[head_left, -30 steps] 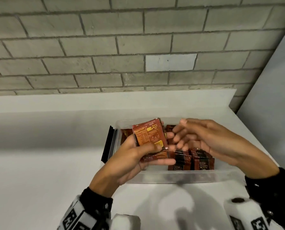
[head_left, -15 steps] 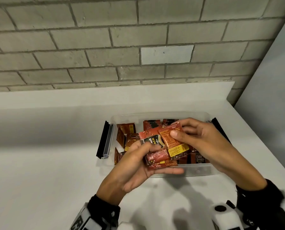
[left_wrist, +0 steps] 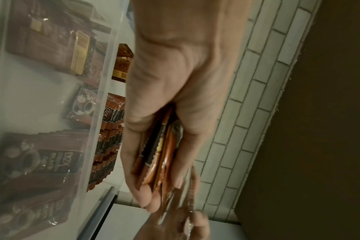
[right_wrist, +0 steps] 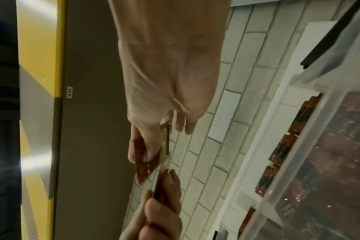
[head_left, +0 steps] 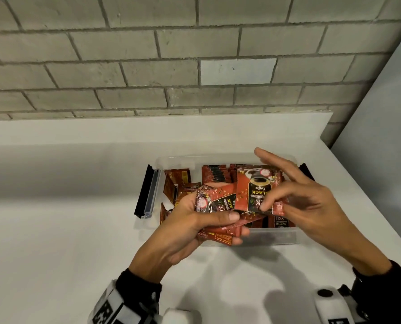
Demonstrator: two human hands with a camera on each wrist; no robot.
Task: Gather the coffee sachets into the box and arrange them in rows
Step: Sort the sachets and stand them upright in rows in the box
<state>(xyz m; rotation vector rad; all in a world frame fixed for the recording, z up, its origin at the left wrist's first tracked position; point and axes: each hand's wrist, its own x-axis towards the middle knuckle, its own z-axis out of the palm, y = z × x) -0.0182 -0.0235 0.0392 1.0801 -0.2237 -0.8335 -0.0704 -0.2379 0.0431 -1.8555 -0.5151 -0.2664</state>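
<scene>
A clear plastic box (head_left: 274,237) sits on the white counter and holds several red-brown coffee sachets (head_left: 214,174), some upright in a row, some loose at its left end. My left hand (head_left: 194,220) grips a small stack of sachets (head_left: 218,204) above the box's front edge; the left wrist view shows that stack (left_wrist: 162,155) edge-on between thumb and fingers. My right hand (head_left: 286,195) pinches one sachet (head_left: 257,185), printed face up, just right of the stack, other fingers spread. In the right wrist view this sachet (right_wrist: 143,162) sits between thumb and finger.
The box's black-edged lid clips (head_left: 146,190) stand open at both ends. A grey brick wall (head_left: 148,66) rises behind the white counter (head_left: 54,230), and a pale wall panel (head_left: 381,113) closes off the right side.
My right hand has taken one sachet off the stack in my left hand, turned its printed face up and spread its other fingers. Both hands stay over the box front.
</scene>
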